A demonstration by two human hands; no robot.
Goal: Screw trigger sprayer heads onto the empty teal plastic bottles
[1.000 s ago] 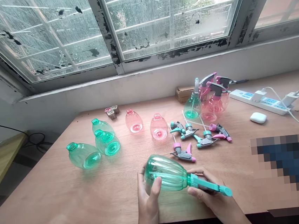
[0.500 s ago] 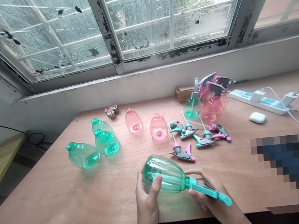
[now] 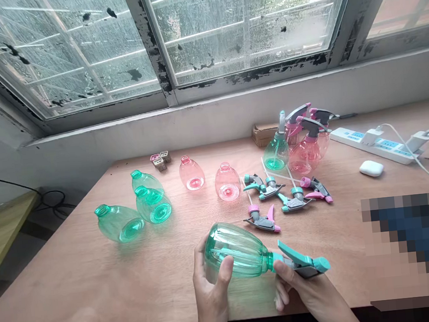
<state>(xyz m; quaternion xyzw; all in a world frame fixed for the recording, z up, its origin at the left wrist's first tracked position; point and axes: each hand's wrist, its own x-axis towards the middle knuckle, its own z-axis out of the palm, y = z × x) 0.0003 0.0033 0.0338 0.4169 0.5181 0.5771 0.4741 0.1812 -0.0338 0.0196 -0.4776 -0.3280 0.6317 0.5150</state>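
A green see-through spray bottle [image 3: 236, 250] lies on its side just above the wooden table [image 3: 79, 290], near the front edge. My left hand [image 3: 211, 288] is wrapped round its body, thumb on top. The teal and grey trigger head [image 3: 302, 264] sits on the bottle's neck, and my right hand [image 3: 306, 289] grips it from below with closed fingers. Several loose trigger heads [image 3: 279, 198] in teal and pink lie just behind the bottle.
Three green bottles without heads [image 3: 136, 211] lie at the left, two pink ones [image 3: 210, 179] in the middle. Assembled spray bottles [image 3: 298, 140] stand at the back right by a cardboard box [image 3: 263, 133], a white power strip [image 3: 378, 145] and an earbud case [image 3: 370, 168].
The trigger head has turned on the bottle's neck, its lever now pointing up. My right hand's fingers have shifted beneath it. The bottle stays in my left hand.
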